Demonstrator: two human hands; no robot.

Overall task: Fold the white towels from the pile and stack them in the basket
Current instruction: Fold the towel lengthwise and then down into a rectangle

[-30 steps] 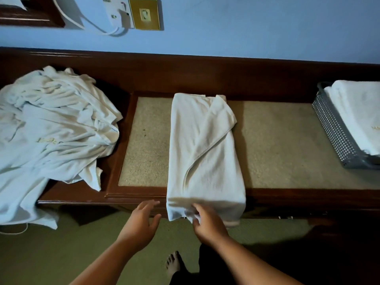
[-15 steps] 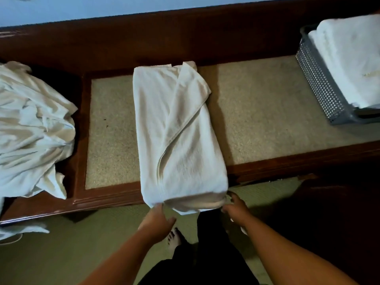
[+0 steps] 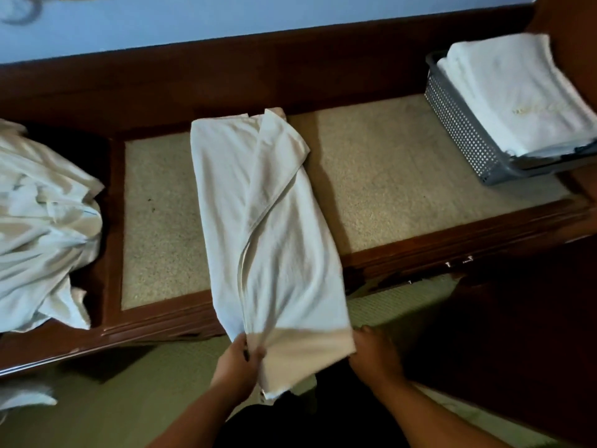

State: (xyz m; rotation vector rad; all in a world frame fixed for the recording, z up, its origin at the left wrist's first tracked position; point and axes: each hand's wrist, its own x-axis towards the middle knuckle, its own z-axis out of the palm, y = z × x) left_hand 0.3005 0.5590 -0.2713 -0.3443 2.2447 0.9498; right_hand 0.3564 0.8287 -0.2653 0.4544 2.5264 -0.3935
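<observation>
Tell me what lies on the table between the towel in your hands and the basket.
Nothing visible: only bare tabletop separates the towel from the basket, whose folded stack rises past its rim.

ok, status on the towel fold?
Left hand pinches towel at near corner; right hand at other corner, grip hidden. Towel lengthwise on bench, near end overhanging. Basket right, stacked.

Towel (image 3: 268, 221) off-white, creamier at near end; pile (image 3: 42, 221) white w/ bluish shadows. Basket (image 3: 462, 130) grey, wall dotted w/ rows of small holes; folded towels (image 3: 517, 92) in it white, top one w/ faint gold lettering. Counter (image 3: 452, 234) dark red-brown wood, inlay (image 3: 403, 173) beige & speckled; wall (image 3: 226, 17) pale blue, floor (image 3: 97, 399) dull green.
</observation>
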